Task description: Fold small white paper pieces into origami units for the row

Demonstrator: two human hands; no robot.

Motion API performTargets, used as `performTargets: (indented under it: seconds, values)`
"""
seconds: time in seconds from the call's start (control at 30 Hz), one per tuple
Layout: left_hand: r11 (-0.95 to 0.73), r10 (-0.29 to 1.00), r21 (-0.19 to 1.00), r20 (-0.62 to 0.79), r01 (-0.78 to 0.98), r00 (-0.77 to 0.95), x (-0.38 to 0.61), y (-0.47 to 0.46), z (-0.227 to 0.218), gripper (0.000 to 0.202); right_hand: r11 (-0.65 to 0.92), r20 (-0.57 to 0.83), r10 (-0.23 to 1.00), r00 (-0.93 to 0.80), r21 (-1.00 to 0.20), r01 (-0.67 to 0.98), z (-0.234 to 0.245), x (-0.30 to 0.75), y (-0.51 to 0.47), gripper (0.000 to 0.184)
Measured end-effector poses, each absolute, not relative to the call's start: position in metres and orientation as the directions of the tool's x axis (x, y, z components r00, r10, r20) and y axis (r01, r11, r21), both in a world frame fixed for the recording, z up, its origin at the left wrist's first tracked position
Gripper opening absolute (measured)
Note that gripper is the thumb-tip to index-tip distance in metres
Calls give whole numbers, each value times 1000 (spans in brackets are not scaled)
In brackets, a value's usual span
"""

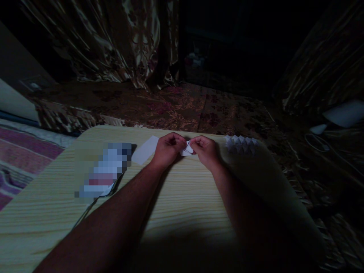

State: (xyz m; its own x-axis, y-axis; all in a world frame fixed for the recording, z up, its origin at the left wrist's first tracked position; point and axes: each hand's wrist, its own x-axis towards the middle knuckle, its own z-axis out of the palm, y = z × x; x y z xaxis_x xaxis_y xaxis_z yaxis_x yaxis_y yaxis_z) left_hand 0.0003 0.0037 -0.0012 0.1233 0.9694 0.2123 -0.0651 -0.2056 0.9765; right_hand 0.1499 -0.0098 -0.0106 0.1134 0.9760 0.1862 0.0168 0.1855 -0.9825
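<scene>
Near the far edge of the wooden table, a small piece of white paper (186,151) is pinched between both my hands. My left hand (168,151) grips its left side with thumb and fingers closed. On the other side, my right hand (207,151) is closed on the paper's right edge. Dark lines, perhaps creases or shadows, run across the paper. A flat white sheet (145,150) lies just left of my left hand. To the right of my right hand stand several small folded white paper pieces (241,145) in rows.
On the left of the wooden table (182,212) lies a blurred-out, phone-like object (105,170) with a cable. Behind the table is a ledge with patterned cloth (170,102) and draped curtains (119,41). A white object with a cord (318,129) sits at the right.
</scene>
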Motion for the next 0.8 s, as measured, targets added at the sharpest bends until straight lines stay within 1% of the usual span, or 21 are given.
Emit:
performTargets:
  seconds: [0.23, 0.8]
  values:
    - [-174, 976, 982, 181, -71, 121, 1, 3, 0, 16, 221, 220, 971, 90, -975, 4, -15, 151, -9, 16]
    - [-177, 978, 983, 182, -51, 106, 3, 2, 1, 17, 206, 205, 973, 107, -978, -8, -12, 150, -10, 14]
